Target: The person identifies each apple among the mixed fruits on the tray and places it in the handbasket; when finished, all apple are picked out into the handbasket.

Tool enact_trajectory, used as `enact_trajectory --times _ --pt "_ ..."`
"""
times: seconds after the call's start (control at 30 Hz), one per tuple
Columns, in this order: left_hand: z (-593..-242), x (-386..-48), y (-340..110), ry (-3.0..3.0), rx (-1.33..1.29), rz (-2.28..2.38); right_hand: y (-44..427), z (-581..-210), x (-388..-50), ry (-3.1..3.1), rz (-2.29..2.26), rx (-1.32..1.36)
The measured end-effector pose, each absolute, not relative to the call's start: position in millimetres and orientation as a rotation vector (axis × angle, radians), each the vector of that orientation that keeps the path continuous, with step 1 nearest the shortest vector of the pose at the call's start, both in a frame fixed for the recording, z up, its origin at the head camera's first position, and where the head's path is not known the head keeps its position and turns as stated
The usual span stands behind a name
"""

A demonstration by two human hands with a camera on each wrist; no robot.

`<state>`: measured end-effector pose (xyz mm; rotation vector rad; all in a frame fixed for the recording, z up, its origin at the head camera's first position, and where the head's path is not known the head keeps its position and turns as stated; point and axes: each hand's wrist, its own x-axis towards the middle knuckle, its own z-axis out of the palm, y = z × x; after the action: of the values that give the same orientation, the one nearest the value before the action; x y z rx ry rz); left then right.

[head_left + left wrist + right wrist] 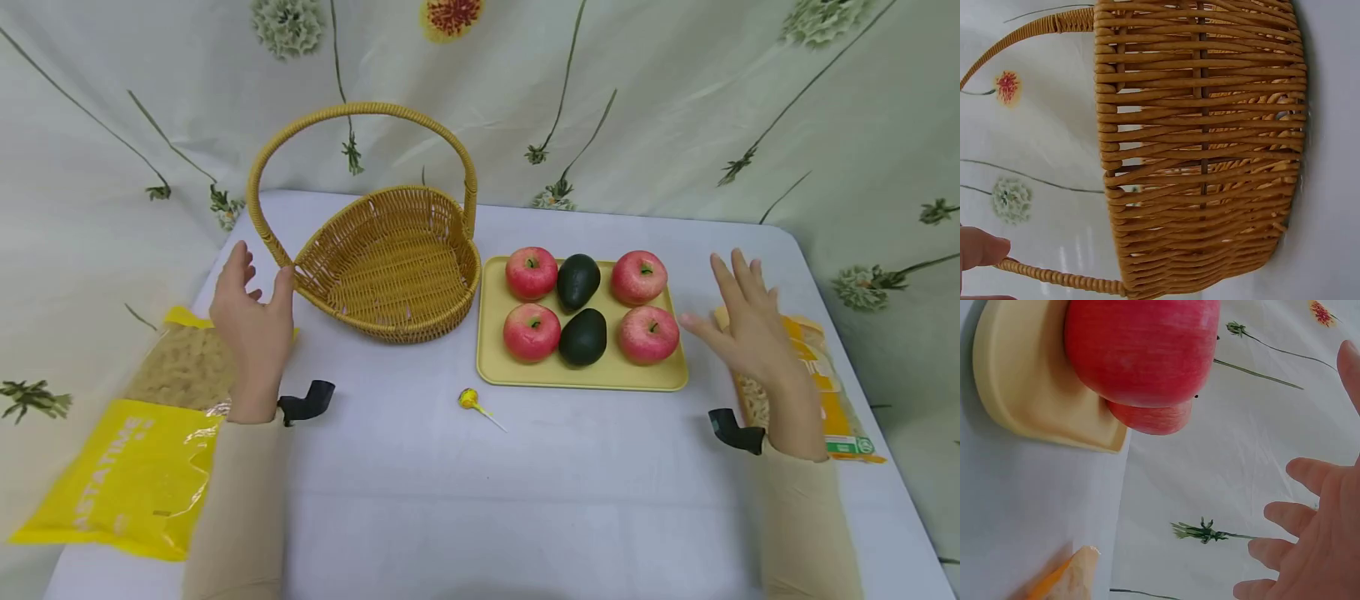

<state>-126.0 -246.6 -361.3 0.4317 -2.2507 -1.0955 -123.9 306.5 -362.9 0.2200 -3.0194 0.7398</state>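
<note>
My left hand (pixel 255 325) is raised beside the left side of a wicker basket (pixel 390 332), its fingers loosely bent and holding nothing. The basket has a tall arched handle, and its woven side (pixel 1204 156) fills the left wrist view. Over at the right, my right hand (pixel 750 329) hovers with spread fingers, near the right end of a yellow tray (pixel 585 377). On that tray sit several red apples (pixel 532 332) and two dark avocados (pixel 582 337). A large apple (pixel 1144 350) shows close up in the right wrist view. A yellow-wrapped lollipop (pixel 469 398) lies in front of the tray.
A yellow pasta bag (pixel 142 467) lies at the left edge, partly behind the left forearm. Another bag with orange print (pixel 821 358) lies under the right hand. A white cloth covers the table (pixel 487 517); a floral curtain (pixel 675 100) hangs behind.
</note>
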Motion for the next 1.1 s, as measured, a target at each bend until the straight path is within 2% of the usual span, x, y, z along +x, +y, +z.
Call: enact_trajectory --times 0.23,0.5,0.87,1.1 --pt "-372.8 -142.4 -255.7 -2.299 0.556 -1.373 304.5 -370.1 -120.6 -2.9 1.078 0.127" --pt "-385.3 -149.7 -259.0 -2.33 0.526 -1.348 307.3 -384.2 -119.6 -2.791 1.334 0.116" --pt "-389.9 -149.0 -258.5 -2.36 0.519 -1.255 316.2 -398.4 -120.7 -2.891 1.427 0.254" --pt "-386.2 -148.8 -257.3 -2.357 0.504 -1.231 308.2 -402.1 -124.0 -2.935 1.435 0.217"
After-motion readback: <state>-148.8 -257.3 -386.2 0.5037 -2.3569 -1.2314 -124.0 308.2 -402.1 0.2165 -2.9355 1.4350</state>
